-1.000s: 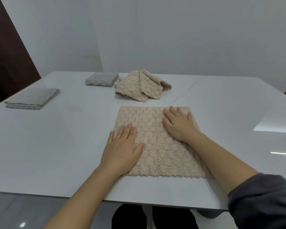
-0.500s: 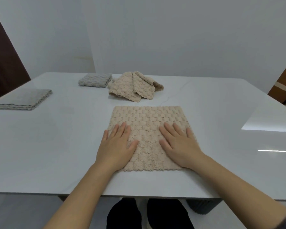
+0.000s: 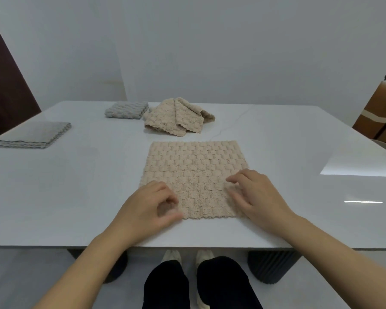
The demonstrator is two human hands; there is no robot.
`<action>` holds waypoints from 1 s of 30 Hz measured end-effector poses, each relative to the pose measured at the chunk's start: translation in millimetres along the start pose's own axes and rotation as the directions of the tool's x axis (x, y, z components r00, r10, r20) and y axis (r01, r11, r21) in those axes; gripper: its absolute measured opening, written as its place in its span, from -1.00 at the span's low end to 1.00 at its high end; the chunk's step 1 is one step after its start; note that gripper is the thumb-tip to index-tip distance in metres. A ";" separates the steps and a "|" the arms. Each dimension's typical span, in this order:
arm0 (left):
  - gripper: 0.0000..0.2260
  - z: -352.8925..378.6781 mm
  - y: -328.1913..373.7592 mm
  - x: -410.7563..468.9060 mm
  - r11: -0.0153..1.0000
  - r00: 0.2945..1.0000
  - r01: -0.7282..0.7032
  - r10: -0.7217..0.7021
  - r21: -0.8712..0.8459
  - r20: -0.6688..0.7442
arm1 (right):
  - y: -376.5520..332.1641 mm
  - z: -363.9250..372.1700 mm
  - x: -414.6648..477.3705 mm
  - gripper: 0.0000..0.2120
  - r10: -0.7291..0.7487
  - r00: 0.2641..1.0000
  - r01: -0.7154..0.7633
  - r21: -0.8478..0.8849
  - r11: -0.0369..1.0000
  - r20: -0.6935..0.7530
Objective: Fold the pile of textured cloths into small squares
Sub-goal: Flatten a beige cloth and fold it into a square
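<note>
**A:** Both hands have slid back from lying flat to the cloth's (image 3: 194, 175) near corners.

**B:** Gripping?

**A:** Left hand (image 3: 149, 208) curls and pinches the near-left corner. Right hand (image 3: 254, 195) bends over the right edge, but I can't tell if it grips.

**B:** Progress?

**A:** Cloth lies flat and unfolded on the table (image 3: 299, 141). Grey square (image 3: 126, 110) and grey stack (image 3: 35, 134) look folded. The pile (image 3: 178, 118) behind remains.

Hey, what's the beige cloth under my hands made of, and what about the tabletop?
The beige cloth looks like soft plush microfibre or terry: matte, raised brick-pattern pile, scalloped edge. The tabletop looks like polished white stone or a stone-look slab: glossy glare, faint grey vein.
</note>
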State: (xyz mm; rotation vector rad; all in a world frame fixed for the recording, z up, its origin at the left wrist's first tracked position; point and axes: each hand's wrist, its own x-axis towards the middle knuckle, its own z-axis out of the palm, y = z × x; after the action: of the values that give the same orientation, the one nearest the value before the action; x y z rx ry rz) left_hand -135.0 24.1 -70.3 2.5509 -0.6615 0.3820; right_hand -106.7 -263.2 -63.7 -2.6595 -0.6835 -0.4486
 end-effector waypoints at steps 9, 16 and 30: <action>-0.91 -0.9 27.6 13.3 0.991 0.998 0.054 -0.055 0.119 0.007 | -41.8 15.6 1.1 -0.60 -0.058 0.997 0.054 0.075 0.996 0.046; -0.81 -13.9 3.3 -0.6 0.981 0.989 0.094 -0.112 0.172 0.098 | 1.8 2.7 -4.7 -0.58 0.079 0.997 -0.082 0.148 0.986 0.028; -0.90 -36.9 -22.3 -18.9 0.832 0.888 0.437 -0.459 -0.341 0.018 | 36.6 -20.1 -11.4 -0.83 0.226 0.968 -0.251 0.535 0.807 0.113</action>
State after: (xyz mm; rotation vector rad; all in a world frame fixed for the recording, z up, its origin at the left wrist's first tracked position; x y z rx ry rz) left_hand -144.8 67.3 -54.4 2.2546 -0.0726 0.1663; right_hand -101.7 -306.0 -59.8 -2.1661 -0.3973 -0.0963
